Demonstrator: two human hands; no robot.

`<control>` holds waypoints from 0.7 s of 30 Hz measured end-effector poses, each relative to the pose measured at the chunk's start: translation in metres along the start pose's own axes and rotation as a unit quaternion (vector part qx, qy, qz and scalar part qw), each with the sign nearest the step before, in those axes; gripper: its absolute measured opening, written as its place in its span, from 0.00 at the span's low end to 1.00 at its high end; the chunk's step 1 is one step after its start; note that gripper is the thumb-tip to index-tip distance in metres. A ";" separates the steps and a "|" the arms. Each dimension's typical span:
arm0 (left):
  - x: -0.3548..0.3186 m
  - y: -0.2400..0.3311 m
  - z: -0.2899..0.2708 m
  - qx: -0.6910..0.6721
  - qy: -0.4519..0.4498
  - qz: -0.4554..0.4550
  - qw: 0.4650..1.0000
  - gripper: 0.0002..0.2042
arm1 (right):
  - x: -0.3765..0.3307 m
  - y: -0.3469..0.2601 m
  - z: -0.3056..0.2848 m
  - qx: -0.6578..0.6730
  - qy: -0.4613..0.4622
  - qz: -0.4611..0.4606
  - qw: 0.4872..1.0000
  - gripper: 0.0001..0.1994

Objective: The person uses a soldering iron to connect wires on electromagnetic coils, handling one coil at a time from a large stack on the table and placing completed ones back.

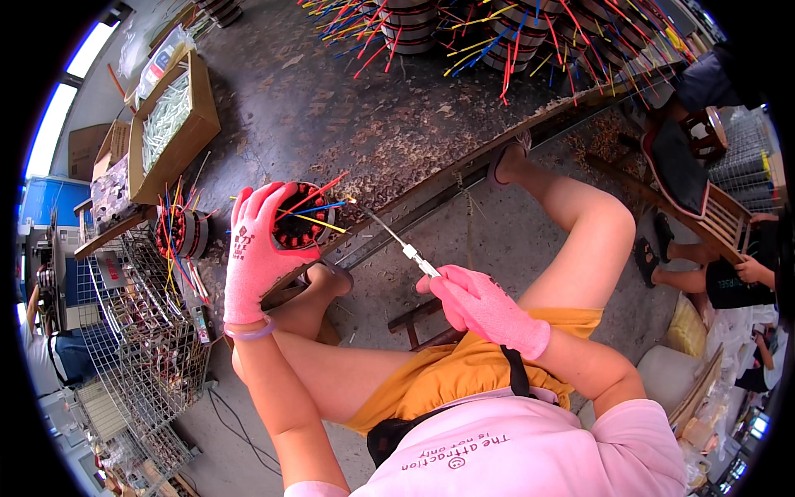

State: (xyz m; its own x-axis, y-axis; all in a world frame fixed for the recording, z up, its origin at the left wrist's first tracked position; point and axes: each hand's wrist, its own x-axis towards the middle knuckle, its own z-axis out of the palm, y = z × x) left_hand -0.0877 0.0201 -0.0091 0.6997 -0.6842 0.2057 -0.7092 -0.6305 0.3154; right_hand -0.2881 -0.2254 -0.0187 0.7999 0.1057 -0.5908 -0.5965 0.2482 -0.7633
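Observation:
My left hand (254, 253), in a pink glove, is wrapped round the left side of a motor stator (290, 235) with dark windings and red lacing. The stator sits at the table's near edge, its open end facing up. Red, blue and yellow wires (321, 209) stick out of it to the right. My right hand (484, 306), also gloved in pink, is closed on the white handle of a slim tool (420, 259) with a long, thin metal shaft. Its tip points at the wire ends, close beside them; I cannot tell whether they touch.
A second stator (184, 232) with loose wires stands left of my left hand. Behind it is a cardboard box (203, 103) of pale sleeves. Several wired stators (410, 29) line the table's far side. Wire baskets (132, 331) stand at left; another person's hand (754, 271) shows at right.

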 end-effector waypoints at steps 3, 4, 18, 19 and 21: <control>0.001 0.000 0.000 -0.001 -0.001 0.002 1.000 0.39 | 0.000 0.001 0.000 -0.007 -0.001 -0.004 1.000 0.12; 0.001 -0.001 0.000 -0.001 -0.001 0.002 1.000 0.39 | 0.001 0.001 0.000 -0.010 -0.001 -0.005 1.000 0.12; -0.002 0.001 0.000 0.003 -0.006 -0.017 1.000 0.39 | 0.001 0.003 -0.003 -0.009 0.003 -0.006 1.000 0.12; -0.001 0.002 -0.001 0.002 -0.007 -0.015 1.000 0.39 | 0.001 0.004 -0.003 -0.007 0.003 -0.008 1.000 0.12; -0.001 0.002 -0.002 -0.005 -0.014 -0.005 1.000 0.40 | 0.002 0.005 -0.003 -0.001 0.004 -0.007 1.000 0.12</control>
State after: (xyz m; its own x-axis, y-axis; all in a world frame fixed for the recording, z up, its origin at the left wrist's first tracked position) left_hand -0.0895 0.0206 -0.0067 0.7040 -0.6880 0.1762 -0.7011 -0.6336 0.3270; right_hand -0.2899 -0.2266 -0.0241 0.8073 0.0952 -0.5824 -0.5859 0.2476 -0.7717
